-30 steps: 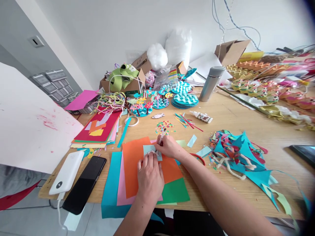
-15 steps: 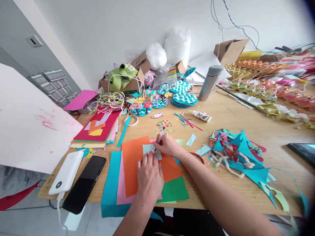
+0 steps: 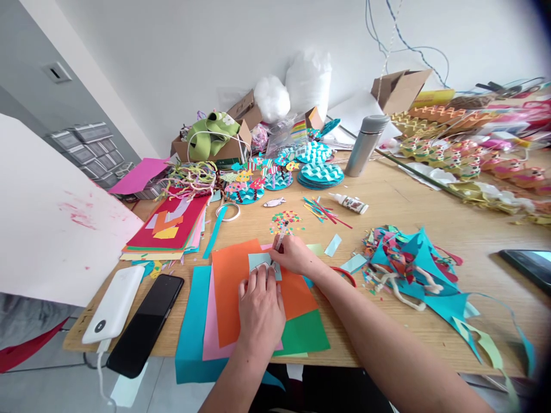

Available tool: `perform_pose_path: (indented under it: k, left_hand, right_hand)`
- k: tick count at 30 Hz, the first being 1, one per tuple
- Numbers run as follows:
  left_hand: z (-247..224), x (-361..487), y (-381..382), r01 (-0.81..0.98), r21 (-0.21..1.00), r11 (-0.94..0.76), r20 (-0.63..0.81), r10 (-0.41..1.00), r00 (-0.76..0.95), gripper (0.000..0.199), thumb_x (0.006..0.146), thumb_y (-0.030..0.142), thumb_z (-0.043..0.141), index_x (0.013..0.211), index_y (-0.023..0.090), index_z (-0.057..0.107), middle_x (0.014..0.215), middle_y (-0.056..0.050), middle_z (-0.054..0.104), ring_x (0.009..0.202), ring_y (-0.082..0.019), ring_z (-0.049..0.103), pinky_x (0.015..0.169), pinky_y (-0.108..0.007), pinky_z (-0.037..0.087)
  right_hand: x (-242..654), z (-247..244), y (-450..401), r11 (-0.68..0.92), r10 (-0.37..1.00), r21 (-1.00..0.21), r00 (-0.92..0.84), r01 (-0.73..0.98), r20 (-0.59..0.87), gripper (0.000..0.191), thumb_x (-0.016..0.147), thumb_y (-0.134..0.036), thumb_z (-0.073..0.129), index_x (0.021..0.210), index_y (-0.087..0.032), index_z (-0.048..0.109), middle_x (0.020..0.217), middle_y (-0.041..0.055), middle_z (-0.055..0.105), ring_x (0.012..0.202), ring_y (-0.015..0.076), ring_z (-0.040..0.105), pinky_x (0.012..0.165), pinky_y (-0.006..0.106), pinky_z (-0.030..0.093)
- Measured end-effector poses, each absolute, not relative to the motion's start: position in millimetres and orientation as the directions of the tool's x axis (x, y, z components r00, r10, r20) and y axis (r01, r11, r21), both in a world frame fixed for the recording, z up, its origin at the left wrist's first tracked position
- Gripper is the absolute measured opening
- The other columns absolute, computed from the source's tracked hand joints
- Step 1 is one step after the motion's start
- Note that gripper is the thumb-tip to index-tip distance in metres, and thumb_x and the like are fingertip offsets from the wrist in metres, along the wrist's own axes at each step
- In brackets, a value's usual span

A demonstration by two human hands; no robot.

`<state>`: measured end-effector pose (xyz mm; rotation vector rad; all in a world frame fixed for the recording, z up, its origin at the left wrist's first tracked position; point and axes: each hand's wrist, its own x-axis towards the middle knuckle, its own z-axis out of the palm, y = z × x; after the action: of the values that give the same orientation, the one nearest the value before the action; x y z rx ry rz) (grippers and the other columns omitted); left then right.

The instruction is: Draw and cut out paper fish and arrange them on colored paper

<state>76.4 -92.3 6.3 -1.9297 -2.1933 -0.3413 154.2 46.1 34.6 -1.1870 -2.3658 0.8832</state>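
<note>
Pale blue paper (image 3: 259,261) lies pinned under the flat, spread left hand (image 3: 260,307); the right hand (image 3: 293,255) beside it stays pinched on a pen (image 3: 279,238), unchanged.

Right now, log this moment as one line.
left hand: pressing pale blue paper | right hand: holding pen on it | under: orange sheet

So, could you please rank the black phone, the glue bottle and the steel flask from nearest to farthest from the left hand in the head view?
1. Black phone, to the left of the left hand.
2. Glue bottle, beyond it to the right.
3. Steel flask, farther back right.
</note>
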Motion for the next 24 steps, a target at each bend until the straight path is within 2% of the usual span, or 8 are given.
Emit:
perform_pose_path:
  k: [24]
  left_hand:
    - [16.5,78.6,-91.9,0.992,0.017,0.128,0.255,0.958,-0.129,0.034,0.094,0.026,0.044,0.124,0.016,0.056,0.124,-0.012,0.059,0.111,-0.026,0.052,0.090,-0.045,0.041]
  right_hand:
    - [156.6,36.5,48.7,0.457,0.828,-0.603,-0.560,0.654,0.021,0.013,0.072,-0.016,0.053,0.065,-0.016,0.064,0.065,0.0051,0.065,0.060,0.0144,0.058,0.054,0.023,0.034]
